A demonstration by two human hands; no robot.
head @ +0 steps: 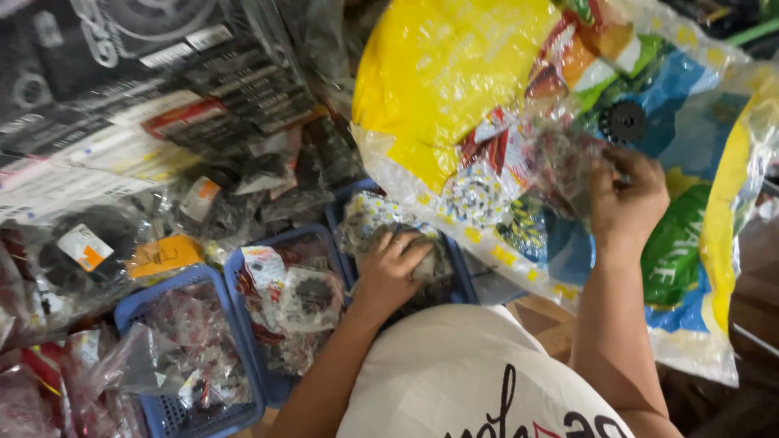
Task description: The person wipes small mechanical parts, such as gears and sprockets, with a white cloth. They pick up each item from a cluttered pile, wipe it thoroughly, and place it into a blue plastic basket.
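Hands, two, bare, seen from above over a white printed shirt (pixel 471 381).

Left hand (pixel 393 264): lowered into a blue plastic basket (pixel 462 272), fingers curled down over a clear packet (pixel 373 219) of small parts with a patterned wrapper; the grasp looks closed on that packet, ring visible on one finger.

Right hand (pixel 625 195): raised, fingers pinched on a crinkled transparent packet (pixel 560 162) of small metal pieces, held against a large plastic sack (pixel 454 73). Sack: yellow, blue, green and red print, upright at right, taking up most of the upper right of the view. Dark toothed gear (pixel 623 122): just above the right hand, seen against the sack.

Second blue basket (pixel 280 389): just left of the first, filled with bagged sprocket-like parts. Third blue basket (pixel 162 405): further left, holding clear bags with red print.

Orange tag (pixel 162 255): lying above the third basket. Stacked bagged spare parts (pixel 122 105): dark items in clear wrap, filling the upper left, behind the baskets.
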